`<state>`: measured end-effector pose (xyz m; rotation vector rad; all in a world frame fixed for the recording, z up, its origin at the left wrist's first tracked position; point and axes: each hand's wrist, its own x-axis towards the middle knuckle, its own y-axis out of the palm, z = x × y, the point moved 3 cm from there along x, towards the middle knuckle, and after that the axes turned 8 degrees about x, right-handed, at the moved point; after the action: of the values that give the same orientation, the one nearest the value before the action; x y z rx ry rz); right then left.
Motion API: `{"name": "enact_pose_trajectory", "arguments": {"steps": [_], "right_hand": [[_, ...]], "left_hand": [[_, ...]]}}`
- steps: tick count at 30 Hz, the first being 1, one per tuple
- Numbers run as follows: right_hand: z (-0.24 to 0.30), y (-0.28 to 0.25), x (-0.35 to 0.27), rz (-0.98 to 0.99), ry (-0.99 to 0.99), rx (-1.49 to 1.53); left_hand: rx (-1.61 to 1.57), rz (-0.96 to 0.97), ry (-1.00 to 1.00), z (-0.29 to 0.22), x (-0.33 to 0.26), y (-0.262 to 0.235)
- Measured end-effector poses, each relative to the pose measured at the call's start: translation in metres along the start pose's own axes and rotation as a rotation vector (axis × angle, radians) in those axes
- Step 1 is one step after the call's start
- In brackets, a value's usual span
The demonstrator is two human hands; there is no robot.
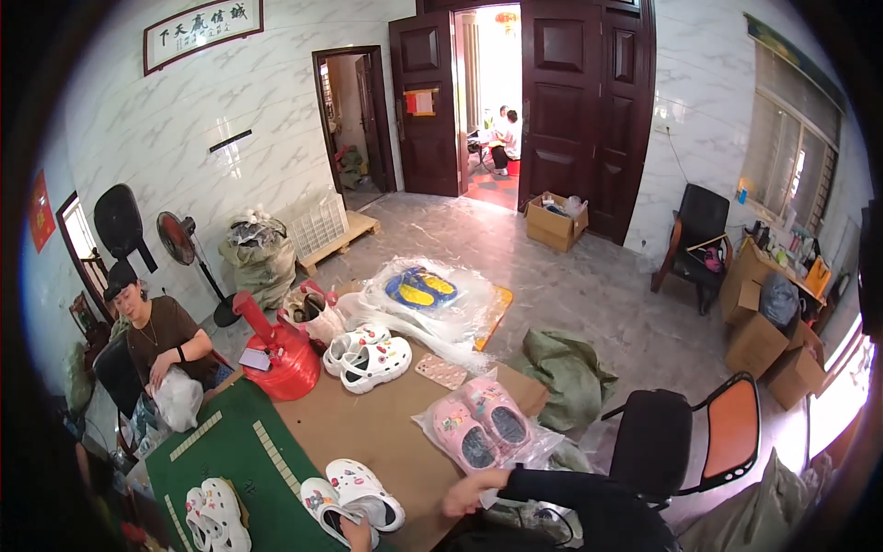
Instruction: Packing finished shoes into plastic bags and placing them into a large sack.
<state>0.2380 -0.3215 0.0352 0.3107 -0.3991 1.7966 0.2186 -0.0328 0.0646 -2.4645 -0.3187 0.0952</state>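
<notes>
On the near side of the table [372, 428], the left grip [357, 532] touches a pair of white clogs [352, 476]; I can't tell whether it's closed on them. The right grip [471, 494] is near pink clogs [452, 418] in a clear bag [541, 445], its hold unclear to me. Farther back sits another white pair [375, 366].

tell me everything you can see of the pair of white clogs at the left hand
The white clogs look moulded from smooth, foam-like plastic, with rounded toes and small colourful charms on the uppers. They stand upright side by side, toes pointing away and somewhat leftward, where the green mat meets the brown surface. The left hand is at the left clog's opening; its exact grip is unclear.
</notes>
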Motion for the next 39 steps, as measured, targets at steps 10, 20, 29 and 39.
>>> {"name": "enact_pose_trajectory", "arguments": {"steps": [10, 20, 29, 39], "right_hand": [[0.017, -0.071, 0.184, -0.621, 0.551, -1.112], [-0.007, -0.063, 0.2, -0.692, 0.587, -1.147], [-0.026, -0.051, 0.211, -1.127, 0.633, -1.102], [-0.024, -0.054, 0.187, -0.472, 0.678, -1.354]], "left_hand": [[0.315, -0.131, 0.063, -0.073, -0.072, -0.069], [0.206, -0.137, -0.011, -0.036, -0.093, -0.069], [0.304, 0.13, 0.211, -0.058, -0.071, -0.04], [0.429, 0.245, 0.341, -0.031, -0.083, -0.017]]}}
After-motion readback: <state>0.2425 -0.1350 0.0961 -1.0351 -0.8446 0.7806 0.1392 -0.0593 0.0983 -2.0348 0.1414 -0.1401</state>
